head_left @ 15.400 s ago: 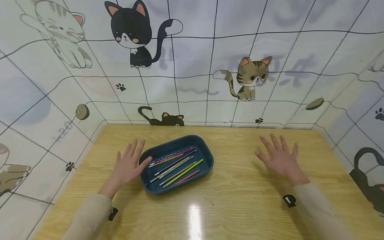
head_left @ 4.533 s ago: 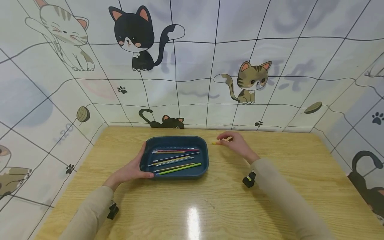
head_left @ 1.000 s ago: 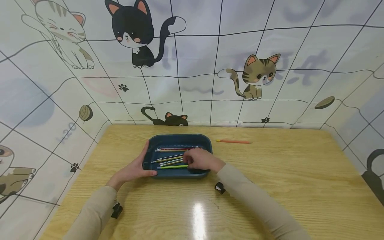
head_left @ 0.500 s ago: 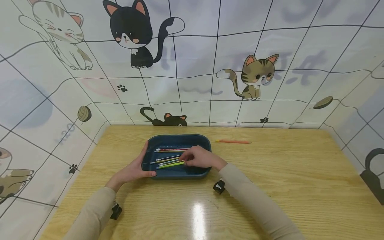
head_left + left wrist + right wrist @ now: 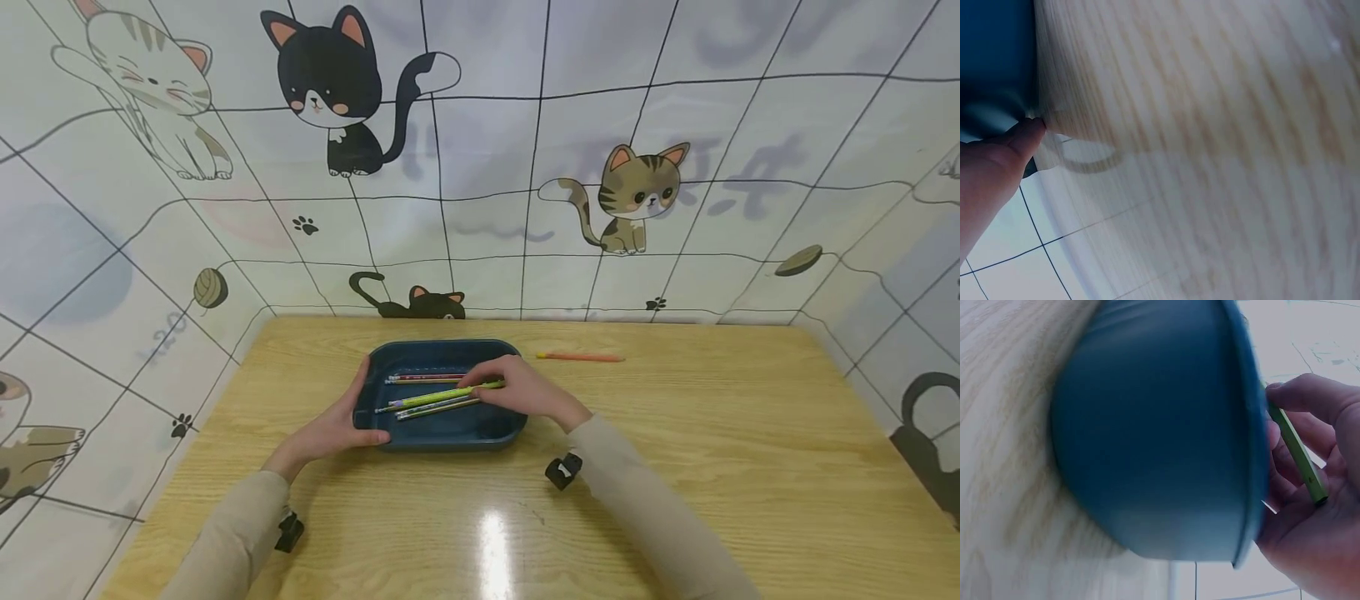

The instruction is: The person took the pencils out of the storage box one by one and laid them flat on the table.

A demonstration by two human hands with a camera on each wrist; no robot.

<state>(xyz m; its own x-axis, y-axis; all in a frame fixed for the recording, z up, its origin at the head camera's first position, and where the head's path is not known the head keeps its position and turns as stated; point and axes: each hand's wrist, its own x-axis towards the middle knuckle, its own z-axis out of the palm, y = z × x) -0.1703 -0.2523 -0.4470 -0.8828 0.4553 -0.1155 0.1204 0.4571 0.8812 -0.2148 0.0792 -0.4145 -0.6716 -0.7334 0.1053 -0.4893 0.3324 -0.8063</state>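
A dark blue plastic tray [image 5: 442,435] rests on the wooden table with several pencils inside. My left hand [image 5: 330,427] holds the tray's left end, its thumb [image 5: 1029,136] against the near side. Over the right half, my right hand [image 5: 528,392] pinches a green pencil [image 5: 431,397] between thumb and fingers. That pencil slants above the others, and its end [image 5: 1315,487] lies along the palm in the right wrist view. Below it are yellowish and dark pencils [image 5: 438,408]. A red pencil [image 5: 420,377] lies farther back, partly hidden by the right hand.
On the table [image 5: 675,467], right of the tray, lies an orange pencil [image 5: 585,357] with a yellow end. A white sheet printed with cats and grid lines [image 5: 487,208] hangs behind the table and along both sides.
My right hand has taken hold of the green pencil, lifting it off the tray floor and moving it back over the other pencils. My left hand stays on the tray.
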